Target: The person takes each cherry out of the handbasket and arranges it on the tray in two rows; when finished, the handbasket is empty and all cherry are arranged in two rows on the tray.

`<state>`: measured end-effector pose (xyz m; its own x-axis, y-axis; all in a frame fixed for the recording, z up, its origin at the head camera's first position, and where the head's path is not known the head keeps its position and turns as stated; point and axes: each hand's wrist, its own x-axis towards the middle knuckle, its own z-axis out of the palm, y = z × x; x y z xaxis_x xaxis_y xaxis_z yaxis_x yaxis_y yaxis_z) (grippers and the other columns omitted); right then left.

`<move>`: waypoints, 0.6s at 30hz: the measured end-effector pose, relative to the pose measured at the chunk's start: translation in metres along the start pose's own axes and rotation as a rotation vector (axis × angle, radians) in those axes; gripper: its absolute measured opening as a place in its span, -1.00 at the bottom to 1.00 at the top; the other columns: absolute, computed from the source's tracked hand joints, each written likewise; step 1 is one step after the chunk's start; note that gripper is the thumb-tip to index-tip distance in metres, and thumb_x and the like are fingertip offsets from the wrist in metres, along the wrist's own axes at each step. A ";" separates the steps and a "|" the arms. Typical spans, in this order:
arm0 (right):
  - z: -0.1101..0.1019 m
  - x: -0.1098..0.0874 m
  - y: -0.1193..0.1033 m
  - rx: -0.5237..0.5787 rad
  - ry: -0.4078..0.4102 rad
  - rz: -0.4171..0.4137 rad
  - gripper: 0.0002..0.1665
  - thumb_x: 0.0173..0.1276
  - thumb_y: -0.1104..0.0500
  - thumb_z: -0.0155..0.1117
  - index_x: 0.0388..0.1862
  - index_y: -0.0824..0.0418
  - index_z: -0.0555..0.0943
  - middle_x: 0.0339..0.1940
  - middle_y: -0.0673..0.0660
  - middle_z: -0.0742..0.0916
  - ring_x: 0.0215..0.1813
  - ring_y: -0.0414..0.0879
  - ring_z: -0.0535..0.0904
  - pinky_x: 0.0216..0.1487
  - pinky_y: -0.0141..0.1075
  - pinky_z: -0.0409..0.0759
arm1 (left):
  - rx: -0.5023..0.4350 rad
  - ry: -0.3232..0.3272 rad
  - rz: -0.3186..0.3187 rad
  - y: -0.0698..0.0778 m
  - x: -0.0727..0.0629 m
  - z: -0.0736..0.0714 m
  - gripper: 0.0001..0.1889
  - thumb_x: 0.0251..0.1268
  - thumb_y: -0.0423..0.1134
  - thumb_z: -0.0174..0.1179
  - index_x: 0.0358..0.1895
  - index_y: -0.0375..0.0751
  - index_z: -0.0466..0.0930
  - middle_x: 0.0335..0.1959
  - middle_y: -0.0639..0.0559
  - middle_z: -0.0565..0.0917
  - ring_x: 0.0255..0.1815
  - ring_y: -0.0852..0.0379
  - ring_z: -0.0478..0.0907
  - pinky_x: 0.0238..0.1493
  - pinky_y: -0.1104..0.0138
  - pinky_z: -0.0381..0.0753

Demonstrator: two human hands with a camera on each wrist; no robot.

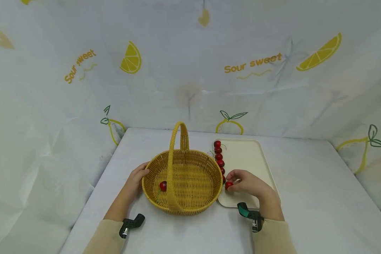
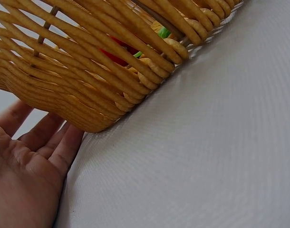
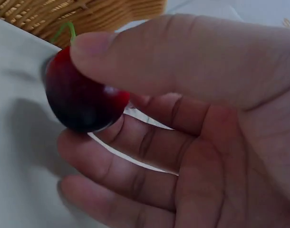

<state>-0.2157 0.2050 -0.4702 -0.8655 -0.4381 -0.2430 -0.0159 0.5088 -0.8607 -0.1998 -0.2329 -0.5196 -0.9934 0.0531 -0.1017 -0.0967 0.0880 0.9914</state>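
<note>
My right hand (image 1: 248, 183) pinches a dark red cherry (image 3: 83, 102) between thumb and fingers, low over the near left part of a cream tray (image 1: 246, 157). A green stem curves up from that cherry in the right wrist view. Several more cherries (image 1: 220, 163) line the tray's left edge, beside the basket. The yellow woven basket (image 1: 198, 211) has a tall arched handle, and one cherry (image 1: 163, 186) lies inside at its left. At the basket's left side, my left hand (image 1: 136, 178) rests with fairly straight fingers (image 2: 69, 145) against the outer wall.
Basket and tray stand side by side on a white-covered table (image 1: 317, 176). A white curtain (image 1: 184, 63) with lemon prints hangs behind it and along both sides. Each wrist wears a black camera mount, such as the right mount (image 1: 252, 216).
</note>
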 end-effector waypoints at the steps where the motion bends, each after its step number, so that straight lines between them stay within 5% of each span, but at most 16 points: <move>1: 0.001 0.001 0.000 0.004 -0.002 0.004 -0.61 0.16 0.28 0.53 -0.08 0.33 0.58 -0.25 0.15 0.66 -0.18 0.00 0.55 -0.11 -0.17 0.50 | 0.002 -0.003 0.003 0.000 0.000 0.000 -0.46 0.53 -0.15 -0.04 0.48 -0.27 0.39 0.47 -0.15 0.43 0.48 -0.02 0.30 0.28 0.48 0.30; 8: 0.009 0.003 -0.004 -0.009 0.026 0.058 -0.53 0.08 0.35 0.57 -0.12 0.34 0.49 -0.29 0.18 0.62 -0.28 -0.01 0.49 -0.27 -0.22 0.47 | -0.006 -0.029 0.022 -0.002 0.004 -0.002 -0.47 0.55 -0.15 -0.04 0.47 -0.29 0.39 0.46 -0.18 0.44 0.49 -0.05 0.30 0.28 0.50 0.32; 18: 0.014 0.001 -0.006 -0.087 0.079 0.070 -0.68 0.09 0.35 0.55 -0.25 0.30 0.58 -0.36 0.11 0.64 -0.27 -0.02 0.51 -0.21 -0.19 0.48 | -0.016 -0.022 0.018 0.001 0.000 -0.002 -0.48 0.56 -0.18 -0.06 0.47 -0.31 0.38 0.45 -0.18 0.44 0.41 0.07 0.37 0.25 0.51 0.34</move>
<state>-0.2093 0.1908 -0.4716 -0.9025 -0.3415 -0.2623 0.0055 0.5999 -0.8001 -0.2004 -0.2346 -0.5188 -0.9934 0.0769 -0.0855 -0.0801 0.0710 0.9943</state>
